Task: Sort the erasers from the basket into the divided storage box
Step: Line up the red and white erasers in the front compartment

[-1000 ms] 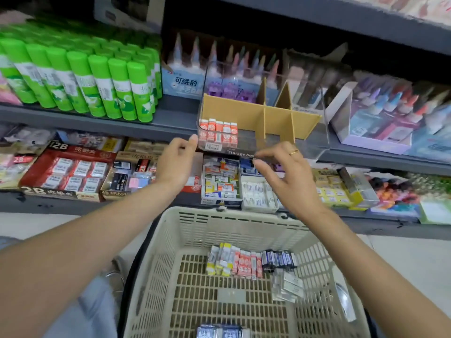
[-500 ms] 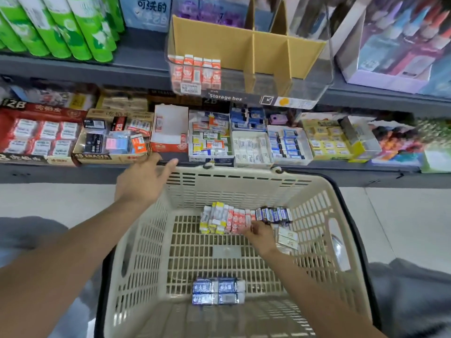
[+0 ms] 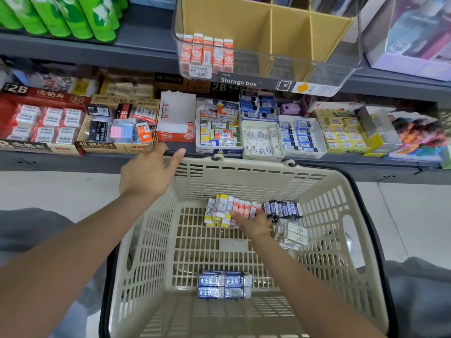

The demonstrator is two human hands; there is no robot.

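Erasers, small rectangular blocks in printed paper sleeves (image 3: 240, 209), stand in a row against the far wall of the cream perforated plastic basket (image 3: 244, 172): yellow-and-white sleeves at the left, orange-and-white in the middle, dark blue at the right, with loose white ones (image 3: 296, 234) beside them and a blue-and-silver bundle (image 3: 224, 285) apart, near my end. A second ago both my hands were up at the clear plastic storage box with tan card dividers (image 3: 268, 67) on the grey shelf; since then my right hand (image 3: 252, 223) has dropped into the basket and now lies on the orange-sleeved erasers, fingers curling over them, though whether they have closed on any I cannot tell. My left hand (image 3: 148, 175) has come down to the basket's far left corner, fingers spread and holding nothing. I judge this the start of a new pick. The box holds five orange-sleeved erasers (image 3: 207, 54) upright in its left front compartment; the other compartments in view look bare. Sleeves appear smooth and glossy, the blocks firm and square-edged; the basket's slotted walls are rigid, the box walls slick and transparent.
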